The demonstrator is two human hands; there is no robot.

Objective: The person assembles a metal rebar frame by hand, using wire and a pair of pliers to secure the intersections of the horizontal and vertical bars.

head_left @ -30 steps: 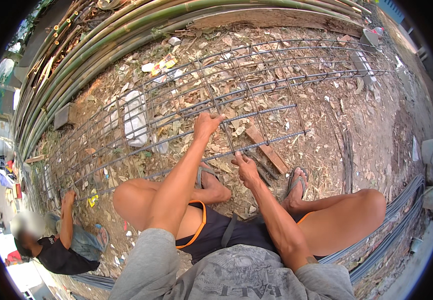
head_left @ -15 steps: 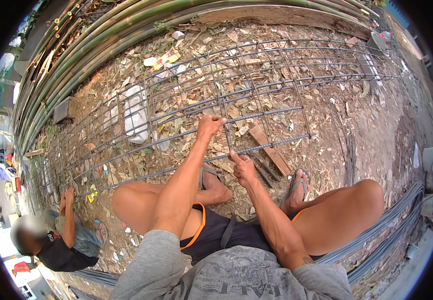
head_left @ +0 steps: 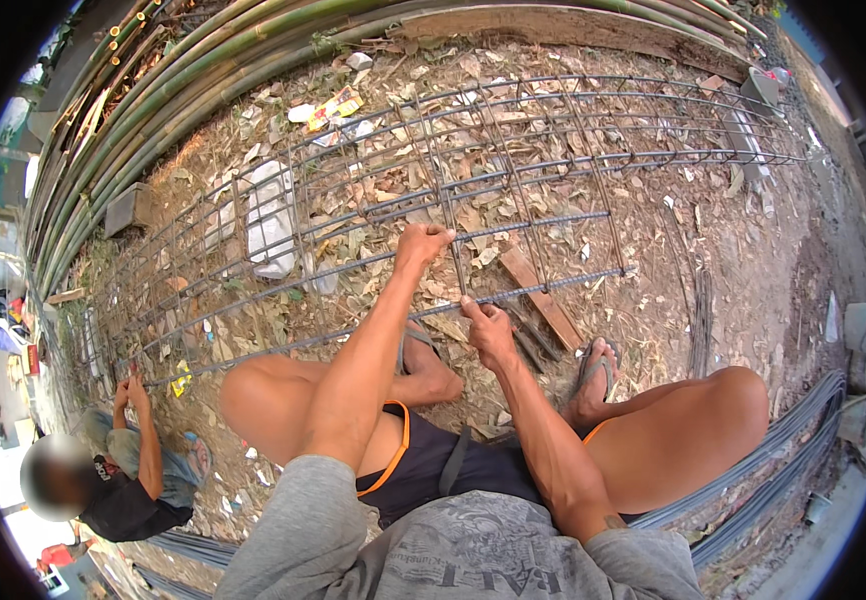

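Observation:
A long rebar cage (head_left: pixel 551 221) of ribbed bars and thin square stirrups lies across the ground before me. My left hand (head_left: pixel 421 247) is closed, its fingers pinching a thin steel stirrup (head_left: pixel 459 268) where it meets an upper long bar. Lower down, my right hand (head_left: pixel 490 332) is closed around the same stirrup's bottom corner, by the nearest long bar. The stirrup stands roughly upright between the two hands. Fingers partly cover both contact points, so I cannot tell whether any tie wire is there.
Beside my right hand lie a reddish wooden plank (head_left: pixel 538 297) and dark metal pieces (head_left: pixel 535 345). At far left a co-worker (head_left: pixel 138 495) crouches, hands at the cage's end. Bamboo poles (head_left: pixel 223 85) line the back. Steel rods (head_left: pixel 783 440) lie at right. Dry leaves and rubble cover the ground.
My hands keep nearly the same place and grip on the stirrup. The co-worker's hands and head have shifted slightly at the cage's left end.

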